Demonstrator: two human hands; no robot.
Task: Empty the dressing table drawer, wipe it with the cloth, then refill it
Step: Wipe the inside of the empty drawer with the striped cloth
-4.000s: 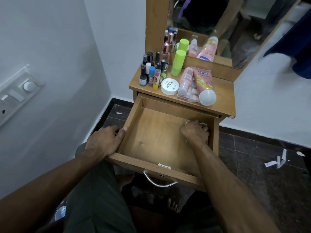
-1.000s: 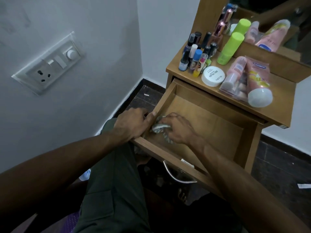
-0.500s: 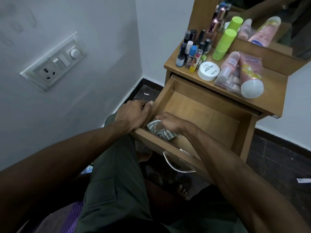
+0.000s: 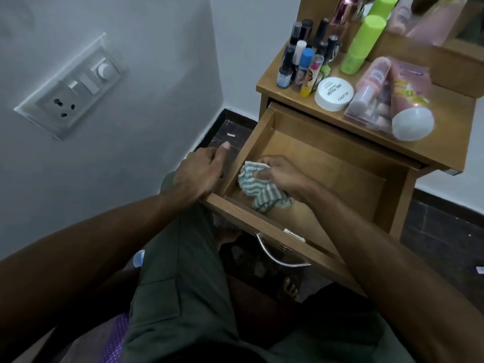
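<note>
The wooden drawer (image 4: 348, 176) of the dressing table stands pulled out and holds nothing but a crumpled green-and-white striped cloth (image 4: 258, 186). My right hand (image 4: 281, 174) grips that cloth and presses it against the inside of the drawer's left front corner. My left hand (image 4: 201, 171) clasps the outside of the drawer's left wall near the front corner, thumb pointing up. On the table top (image 4: 445, 132) stand several small bottles (image 4: 303, 64), a white round jar (image 4: 334, 93), a green can (image 4: 362, 45) and a clear pouch with pink tubes (image 4: 387, 98).
A white wall with a switch and socket plate (image 4: 72, 87) is close on the left. A metal handle (image 4: 277, 255) hangs from the drawer front. My legs in green trousers (image 4: 178, 297) are under the drawer. A mirror (image 4: 445, 17) stands behind the table top. Dark floor tiles (image 4: 445, 231) lie to the right.
My right hand has dragged the cloth from the drawer's right back corner to its left front corner, and now lifts it slightly up the left wall. My left hand stays on the drawer's left side.
</note>
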